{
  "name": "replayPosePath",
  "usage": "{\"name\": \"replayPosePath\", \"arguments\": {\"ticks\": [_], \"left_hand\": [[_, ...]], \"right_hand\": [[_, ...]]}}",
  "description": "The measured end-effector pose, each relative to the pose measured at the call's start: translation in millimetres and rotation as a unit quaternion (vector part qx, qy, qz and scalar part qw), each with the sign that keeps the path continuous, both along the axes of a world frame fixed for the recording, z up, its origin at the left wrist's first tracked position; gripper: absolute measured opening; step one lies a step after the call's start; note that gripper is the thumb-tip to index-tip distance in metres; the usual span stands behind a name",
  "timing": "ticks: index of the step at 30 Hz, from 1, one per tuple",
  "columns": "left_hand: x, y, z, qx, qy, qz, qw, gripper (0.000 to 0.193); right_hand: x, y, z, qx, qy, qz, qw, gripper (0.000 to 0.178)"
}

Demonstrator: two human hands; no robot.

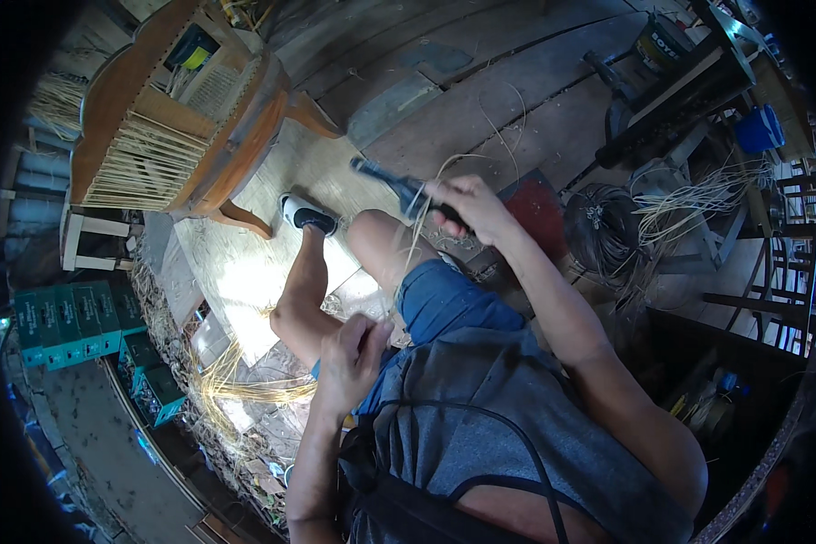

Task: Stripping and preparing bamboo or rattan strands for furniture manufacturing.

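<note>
My right hand [470, 208] is closed around a dark hand tool [385, 177], whose far end is smeared by motion, so its exact kind is unclear. A thin, pale cane strand [415, 238] runs past the tool and over my right knee, down toward my left hand. My left hand [354, 352] is closed near my lap, its fingertips at the lower end of that strand. At the upper left stands a wooden chair frame [236, 145], with pale strands [145, 163] stretched across part of it.
Loose yellowish cane [254, 385] lies on the floor by my left hand. To the right are a dark coil [598, 227], a bundle of pale strands [698, 204] and a blue container [759, 130]. Green boxes [72, 322] stand at the far left.
</note>
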State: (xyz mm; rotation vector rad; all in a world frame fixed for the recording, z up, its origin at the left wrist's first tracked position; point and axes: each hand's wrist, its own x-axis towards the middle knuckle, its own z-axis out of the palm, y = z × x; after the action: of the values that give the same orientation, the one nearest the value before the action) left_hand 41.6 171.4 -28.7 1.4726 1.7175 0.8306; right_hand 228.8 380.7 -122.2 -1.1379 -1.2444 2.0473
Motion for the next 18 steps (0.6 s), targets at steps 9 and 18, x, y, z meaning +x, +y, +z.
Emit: {"name": "replayPosePath", "arguments": {"ticks": [9,18], "left_hand": [[-46.8,-93.9,59.9,-0.173,-0.102,0.096,0.975,0.015],[-6.6,67.1,2.0,0.073,-0.019,0.013,0.997,0.029]], "right_hand": [[25.7,44.7,18.9,0.039,0.041,-0.061,0.997,0.029],[-6.1,-38.7,59.6,0.245,-0.146,-0.002,0.959,0.04]]}}
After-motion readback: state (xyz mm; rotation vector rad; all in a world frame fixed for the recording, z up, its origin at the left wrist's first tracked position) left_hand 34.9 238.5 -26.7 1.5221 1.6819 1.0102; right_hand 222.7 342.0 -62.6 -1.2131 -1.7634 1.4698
